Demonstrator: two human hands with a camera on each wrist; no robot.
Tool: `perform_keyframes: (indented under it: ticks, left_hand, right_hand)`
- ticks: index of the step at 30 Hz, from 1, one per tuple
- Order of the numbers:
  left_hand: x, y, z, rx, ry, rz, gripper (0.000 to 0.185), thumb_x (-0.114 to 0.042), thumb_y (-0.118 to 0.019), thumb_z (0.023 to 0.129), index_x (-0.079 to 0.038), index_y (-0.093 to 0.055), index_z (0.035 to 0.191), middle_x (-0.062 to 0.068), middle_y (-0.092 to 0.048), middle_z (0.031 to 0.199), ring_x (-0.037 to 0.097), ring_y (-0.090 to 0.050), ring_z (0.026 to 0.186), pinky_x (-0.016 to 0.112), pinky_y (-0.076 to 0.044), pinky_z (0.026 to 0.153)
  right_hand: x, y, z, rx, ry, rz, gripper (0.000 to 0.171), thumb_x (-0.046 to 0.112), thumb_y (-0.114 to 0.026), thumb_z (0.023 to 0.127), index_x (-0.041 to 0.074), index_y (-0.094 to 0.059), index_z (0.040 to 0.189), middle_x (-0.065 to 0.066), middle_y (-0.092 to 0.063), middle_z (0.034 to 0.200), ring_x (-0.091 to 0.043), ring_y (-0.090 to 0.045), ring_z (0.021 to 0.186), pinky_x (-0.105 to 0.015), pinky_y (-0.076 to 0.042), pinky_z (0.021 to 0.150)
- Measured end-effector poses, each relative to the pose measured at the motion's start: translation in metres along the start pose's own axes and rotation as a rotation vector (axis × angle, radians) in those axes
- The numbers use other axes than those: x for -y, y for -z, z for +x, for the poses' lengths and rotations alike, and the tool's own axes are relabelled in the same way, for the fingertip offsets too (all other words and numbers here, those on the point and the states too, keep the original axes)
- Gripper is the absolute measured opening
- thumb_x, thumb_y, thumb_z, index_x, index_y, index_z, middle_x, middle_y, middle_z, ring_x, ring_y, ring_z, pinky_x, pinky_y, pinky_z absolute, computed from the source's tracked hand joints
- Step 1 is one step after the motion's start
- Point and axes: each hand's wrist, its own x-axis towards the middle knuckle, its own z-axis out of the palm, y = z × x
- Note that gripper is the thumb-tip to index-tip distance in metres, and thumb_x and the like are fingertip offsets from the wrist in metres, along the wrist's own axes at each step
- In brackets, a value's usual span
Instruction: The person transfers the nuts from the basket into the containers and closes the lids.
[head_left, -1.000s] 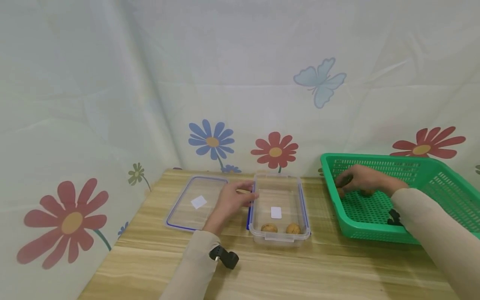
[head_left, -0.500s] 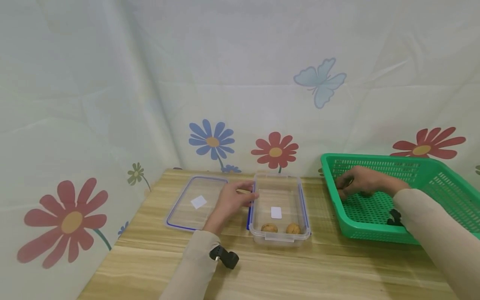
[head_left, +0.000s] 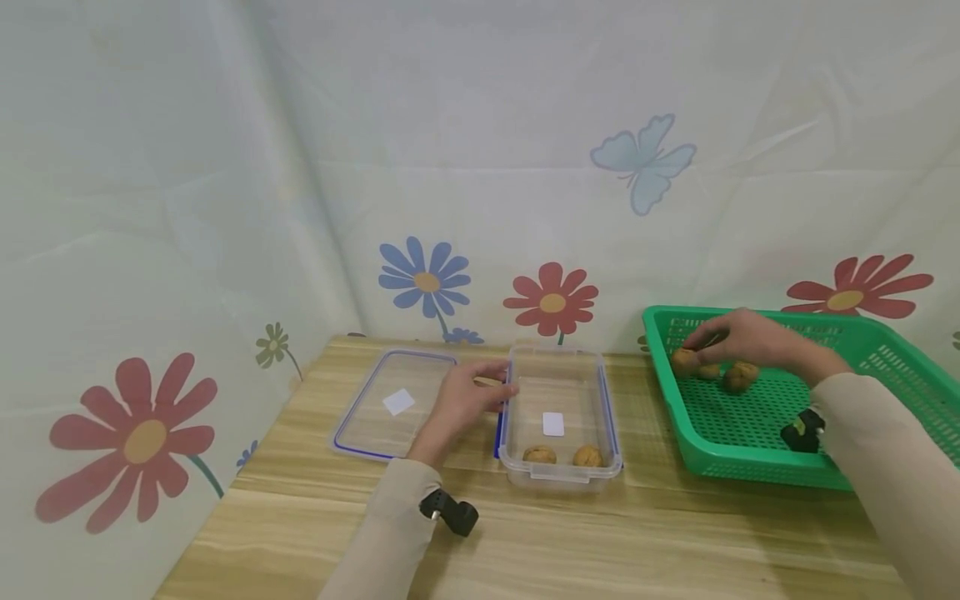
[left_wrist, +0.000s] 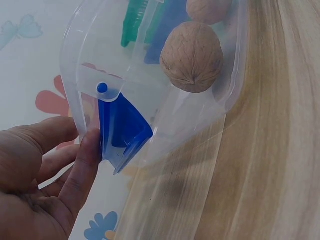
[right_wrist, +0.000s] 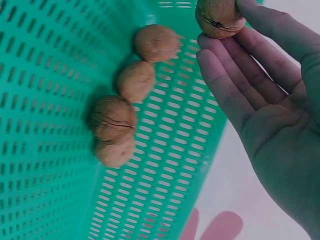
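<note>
Beside the clear plastic food container [head_left: 558, 477], my left hand [head_left: 459, 406] touches its left rim and the hanging blue latch [left_wrist: 125, 130]; the fingers are fairly straight. Two walnuts, one at the left [head_left: 540, 455] and one at the right [head_left: 588, 457], lie inside at the container's near end. My right hand [head_left: 757, 340] is over the left part of the green basket [head_left: 757, 471], pinching a walnut [right_wrist: 218, 19] between thumb and fingertips. Several more walnuts lie in the basket; the right wrist view shows them lined up near its wall, one a darker walnut [right_wrist: 113, 119].
The container's clear lid [head_left: 375, 417], blue-edged with a white label, lies flat left of the container. Behind the wooden table [head_left: 525, 542] hangs a pale curtain [head_left: 480, 167] printed with flowers and a butterfly. Black cameras sit on both wrists.
My right hand has risen from low in the basket and shifted slightly right, with a walnut now in its fingers. More walnuts in the basket show. The left hand has stayed put.
</note>
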Motion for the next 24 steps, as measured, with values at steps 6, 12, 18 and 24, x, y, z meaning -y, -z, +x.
perform_keyframes:
  ticks: [6, 12, 18, 24]
  left_hand:
    - [0.000, 0.000, 0.000, -0.001, 0.000, 0.005, 0.047, -0.008, -0.082, 0.095, -0.001, -0.069, 0.139, 0.018, -0.072, 0.125, 0.024, -0.077, 0.086, 0.033, -0.066, 0.075]
    - [0.002, 0.000, 0.001, -0.004, 0.000, 0.001, 0.046, -0.007, -0.081, 0.095, 0.000, -0.069, 0.139, 0.018, -0.072, 0.124, 0.024, -0.077, 0.085, 0.034, -0.066, 0.075]
    - [0.002, 0.000, 0.001, 0.000, -0.011, -0.005, 0.046, -0.006, -0.082, 0.093, 0.001, -0.069, 0.137, 0.018, -0.072, 0.123, 0.024, -0.076, 0.083, 0.034, -0.066, 0.075]
    - [0.002, 0.000, 0.001, 0.000, -0.001, -0.003, 0.047, -0.008, -0.082, 0.094, -0.001, -0.069, 0.138, 0.017, -0.072, 0.124, 0.023, -0.076, 0.084, 0.034, -0.066, 0.077]
  right_hand:
    - [0.009, 0.014, -0.008, -0.060, -0.025, 0.019, 0.041, 0.033, -0.075, 0.102, 0.003, -0.074, 0.130, -0.017, -0.072, 0.128, -0.043, -0.065, 0.120, -0.061, -0.057, 0.095]
    - [0.021, 0.026, -0.013, -0.108, -0.051, -0.009, 0.043, 0.037, -0.077, 0.100, 0.005, -0.075, 0.129, -0.016, -0.073, 0.125, -0.040, -0.066, 0.118, -0.057, -0.058, 0.093]
    - [0.039, 0.034, -0.020, -0.135, -0.035, -0.005, 0.040, 0.034, -0.076, 0.102, 0.006, -0.075, 0.130, -0.014, -0.074, 0.124, -0.038, -0.067, 0.118, -0.047, -0.059, 0.090]
    - [0.060, 0.037, -0.024, -0.155, -0.004, -0.005, 0.039, 0.033, -0.077, 0.101, 0.009, -0.075, 0.131, -0.009, -0.075, 0.123, -0.032, -0.069, 0.114, -0.034, -0.057, 0.086]
